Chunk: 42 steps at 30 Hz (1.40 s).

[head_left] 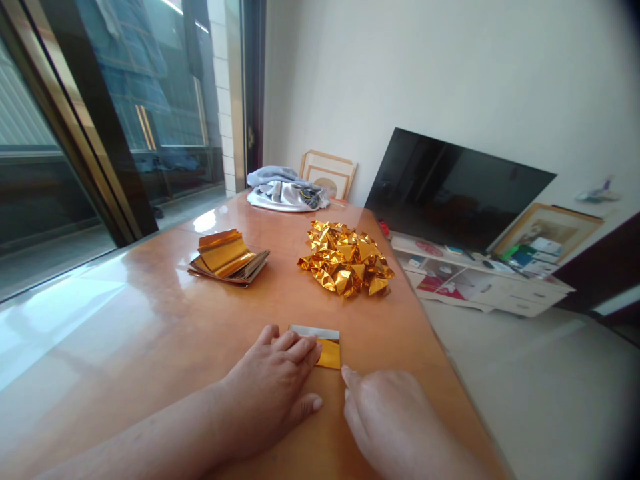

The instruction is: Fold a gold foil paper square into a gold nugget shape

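A small sheet of gold foil paper (329, 353) lies on the wooden table (150, 320), with a silvery strip along its far edge. My left hand (267, 380) rests flat on it, covering its left and near parts. My right hand (385, 420) lies just to the right, its fingertips at the sheet's near right corner. Its thumb is out of sight. Farther off stand a stack of gold foil sheets (226, 259), its top sheets curling, and a heap of crumpled or folded gold foil pieces (346, 260).
A white and grey cloth bundle (285, 190) lies at the table's far end, with framed pictures (327, 175) behind it. A dark TV screen (457, 187) leans above a low white cabinet (480, 280) to the right. A glass door (150, 100) runs along the left.
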### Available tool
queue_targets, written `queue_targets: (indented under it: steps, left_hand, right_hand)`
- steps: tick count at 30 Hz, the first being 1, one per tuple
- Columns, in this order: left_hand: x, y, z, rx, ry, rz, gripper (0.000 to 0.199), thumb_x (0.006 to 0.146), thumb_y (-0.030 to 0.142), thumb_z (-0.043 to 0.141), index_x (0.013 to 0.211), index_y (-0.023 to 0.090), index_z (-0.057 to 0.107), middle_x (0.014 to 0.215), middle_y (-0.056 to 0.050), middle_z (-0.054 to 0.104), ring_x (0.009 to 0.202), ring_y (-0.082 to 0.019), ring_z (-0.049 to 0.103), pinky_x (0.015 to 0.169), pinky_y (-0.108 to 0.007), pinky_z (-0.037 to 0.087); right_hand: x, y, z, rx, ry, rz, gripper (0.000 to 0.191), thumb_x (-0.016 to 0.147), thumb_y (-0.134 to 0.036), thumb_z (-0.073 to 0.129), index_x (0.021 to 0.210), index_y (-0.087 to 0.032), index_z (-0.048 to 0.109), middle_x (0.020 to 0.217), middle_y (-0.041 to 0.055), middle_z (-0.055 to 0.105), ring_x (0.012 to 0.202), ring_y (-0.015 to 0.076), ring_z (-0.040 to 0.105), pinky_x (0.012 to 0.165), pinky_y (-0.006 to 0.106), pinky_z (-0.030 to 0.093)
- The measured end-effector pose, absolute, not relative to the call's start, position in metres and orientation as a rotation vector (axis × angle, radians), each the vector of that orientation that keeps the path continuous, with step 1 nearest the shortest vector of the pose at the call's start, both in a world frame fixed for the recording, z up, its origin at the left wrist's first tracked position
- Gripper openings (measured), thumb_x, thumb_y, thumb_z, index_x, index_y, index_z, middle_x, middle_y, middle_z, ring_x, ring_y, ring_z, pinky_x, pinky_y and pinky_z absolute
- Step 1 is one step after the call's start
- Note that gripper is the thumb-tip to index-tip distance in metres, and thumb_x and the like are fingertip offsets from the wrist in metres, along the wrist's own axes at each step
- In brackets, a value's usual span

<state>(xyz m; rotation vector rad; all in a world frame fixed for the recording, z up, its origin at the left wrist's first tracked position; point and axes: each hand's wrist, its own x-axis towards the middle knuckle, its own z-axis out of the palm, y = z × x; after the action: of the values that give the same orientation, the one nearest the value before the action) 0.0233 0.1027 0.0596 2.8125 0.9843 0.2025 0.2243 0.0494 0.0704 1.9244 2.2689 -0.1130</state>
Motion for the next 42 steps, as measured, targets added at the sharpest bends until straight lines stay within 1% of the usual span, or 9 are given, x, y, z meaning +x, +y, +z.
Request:
queue_targets:
  steps: [2, 6, 12, 15, 20, 26, 33, 39, 42]
  left_hand:
    - [0.024, 0.102, 0.06, 2.814, 1.0, 0.225, 0.052, 0.097, 0.049, 0.048, 0.142, 0.022, 0.053, 0.132, -0.011, 0.062, 0.114, -0.031, 0.055, 0.101, -0.048, 0.033]
    - [0.027, 0.102, 0.06, 2.828, 1.01, 0.254, 0.04, 0.098, 0.038, 0.047, 0.134, 0.025, 0.059, 0.123, -0.01, 0.064, 0.109, -0.029, 0.056, 0.097, -0.046, 0.035]
    - [0.026, 0.103, 0.062, 2.812, 0.99, 0.268, 0.032, 0.098, 0.03, 0.047, 0.123, 0.026, 0.065, 0.117, -0.009, 0.066, 0.106, -0.027, 0.057, 0.095, -0.043, 0.036]
    - [0.023, 0.108, 0.065, 2.755, 0.973, 0.267, 0.029, 0.097, 0.03, 0.047, 0.12, 0.027, 0.066, 0.114, -0.007, 0.067, 0.103, -0.026, 0.058, 0.092, -0.04, 0.038]
    - [0.014, 0.126, 0.069, 2.617, 0.902, 0.262, 0.032, 0.095, 0.022, 0.044, 0.114, 0.03, 0.069, 0.119, -0.002, 0.069, 0.105, -0.022, 0.06, 0.096, -0.037, 0.039]
    - [0.006, 0.146, 0.061, 2.457, 0.834, 0.317, 0.045, 0.091, 0.01, 0.043, 0.121, 0.033, 0.068, 0.117, 0.004, 0.072, 0.109, -0.017, 0.064, 0.101, -0.031, 0.04]
    - [0.002, 0.168, 0.036, 2.388, 0.658, 0.346, 0.052, 0.08, 0.001, 0.05, 0.119, 0.027, 0.071, 0.111, 0.002, 0.074, 0.099, -0.015, 0.067, 0.093, -0.023, 0.048]
    - [0.001, 0.173, 0.027, 2.301, 0.597, 0.376, 0.054, 0.077, -0.001, 0.051, 0.118, 0.026, 0.072, 0.111, 0.002, 0.075, 0.094, -0.015, 0.069, 0.089, -0.023, 0.051]
    - [0.002, 0.174, 0.026, 2.264, 0.581, 0.384, 0.057, 0.075, -0.003, 0.051, 0.119, 0.026, 0.073, 0.113, 0.001, 0.075, 0.093, -0.016, 0.069, 0.088, -0.023, 0.052]
  right_hand:
    - [0.226, 0.054, 0.076, 1.992, 2.369, -0.086, 0.026, 0.094, -0.023, 0.049, 0.095, -0.023, 0.074, 0.081, 0.0095, 0.075, 0.073, 0.0229, 0.069, 0.066, 0.032, 0.041]
    - [0.227, 0.061, 0.074, 2.064, 2.595, -0.061, 0.028, 0.095, -0.017, 0.048, 0.107, -0.024, 0.071, 0.098, 0.006, 0.072, 0.093, 0.0224, 0.063, 0.081, 0.033, 0.042]
    - [0.215, 0.051, 0.058, 1.828, 2.682, -0.163, 0.029, 0.093, -0.011, 0.049, 0.109, -0.023, 0.07, 0.106, 0.0047, 0.07, 0.098, 0.0231, 0.058, 0.091, 0.037, 0.041]
    - [0.21, 0.046, 0.053, 1.777, 2.686, -0.137, 0.032, 0.094, -0.009, 0.047, 0.114, -0.022, 0.069, 0.106, 0.0065, 0.069, 0.1, 0.0244, 0.058, 0.091, 0.039, 0.042]
    - [0.209, 0.048, 0.051, 1.774, 2.689, -0.171, 0.032, 0.098, -0.011, 0.042, 0.113, -0.022, 0.069, 0.107, 0.0077, 0.068, 0.101, 0.0245, 0.058, 0.093, 0.038, 0.044]
    - [0.208, 0.049, 0.047, 1.855, 2.678, -0.184, 0.034, 0.097, -0.009, 0.042, 0.114, -0.021, 0.068, 0.108, 0.0076, 0.067, 0.097, 0.0241, 0.058, 0.093, 0.038, 0.045]
    - [0.203, 0.048, 0.043, 1.828, 2.671, -0.075, 0.033, 0.094, -0.005, 0.044, 0.112, -0.019, 0.068, 0.102, 0.0099, 0.065, 0.095, 0.0258, 0.057, 0.089, 0.04, 0.046]
    - [0.195, 0.05, 0.038, 1.809, 2.704, -0.008, 0.028, 0.094, -0.005, 0.048, 0.108, -0.018, 0.069, 0.101, 0.0099, 0.065, 0.094, 0.027, 0.056, 0.087, 0.043, 0.047]
    - [0.189, 0.051, 0.036, 1.783, 2.749, 0.02, 0.029, 0.093, -0.006, 0.05, 0.112, -0.018, 0.069, 0.104, 0.0103, 0.065, 0.097, 0.0274, 0.056, 0.088, 0.043, 0.047]
